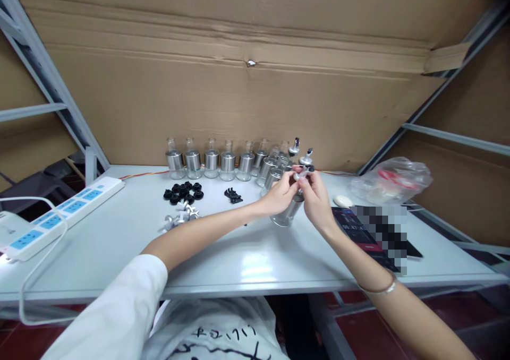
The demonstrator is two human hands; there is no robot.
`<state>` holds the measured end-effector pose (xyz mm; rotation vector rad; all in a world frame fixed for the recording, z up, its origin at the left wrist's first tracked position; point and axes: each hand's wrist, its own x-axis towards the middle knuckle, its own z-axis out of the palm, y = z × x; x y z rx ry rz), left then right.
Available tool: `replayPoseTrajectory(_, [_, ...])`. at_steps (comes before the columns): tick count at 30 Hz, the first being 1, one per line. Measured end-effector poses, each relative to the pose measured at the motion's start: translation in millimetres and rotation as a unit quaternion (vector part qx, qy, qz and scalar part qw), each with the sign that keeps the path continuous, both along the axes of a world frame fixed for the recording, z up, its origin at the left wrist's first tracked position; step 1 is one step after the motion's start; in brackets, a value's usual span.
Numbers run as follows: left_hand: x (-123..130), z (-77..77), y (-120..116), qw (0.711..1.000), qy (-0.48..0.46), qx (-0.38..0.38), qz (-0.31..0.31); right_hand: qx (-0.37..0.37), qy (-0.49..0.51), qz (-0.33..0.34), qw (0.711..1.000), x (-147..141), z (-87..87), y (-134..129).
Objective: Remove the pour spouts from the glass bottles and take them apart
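My left hand and my right hand meet at the mouth of a tilted glass bottle with a metal band. Both hands have their fingers closed on a silver pourer top with a small black part at its side. Just behind the hands, two silver spouts rise from bottles that are partly hidden. More steel-banded glass bottles stand in a row to the left. Nearer me lie black caps, small black pieces and silver pourer parts.
A white power strip with a cable lies at the left. To the right are a white oval object, a dark tablet-like screen and a clear plastic bag. Cardboard rises behind the table.
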<state>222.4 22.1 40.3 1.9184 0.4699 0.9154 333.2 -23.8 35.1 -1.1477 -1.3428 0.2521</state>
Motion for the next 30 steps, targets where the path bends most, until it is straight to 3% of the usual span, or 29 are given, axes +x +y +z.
replayPoseTrajectory(4, [-0.2, -3.7, -3.9, 0.996, 0.024, 0.062, 0.058, 0.013, -0.029, 0.032, 0.999, -0.4, -2.0, 3.2])
replayPoseTrajectory(8, [1.9, -9.9, -3.0, 0.992, 0.025, 0.099, 0.075, 0.049, -0.070, 0.006, 0.996, -2.3, -4.6, 5.7])
replayPoseTrajectory(24, [3.0, -18.7, 4.3, 0.989, 0.020, 0.138, 0.056, 0.150, -0.207, -0.101, 0.962, -5.5, -11.0, 17.4])
replayPoseTrajectory(30, [8.5, -25.2, 7.8, 0.986, -0.016, 0.156, 0.057, 0.114, -0.155, -0.127, 0.973, -6.3, -9.8, 16.8])
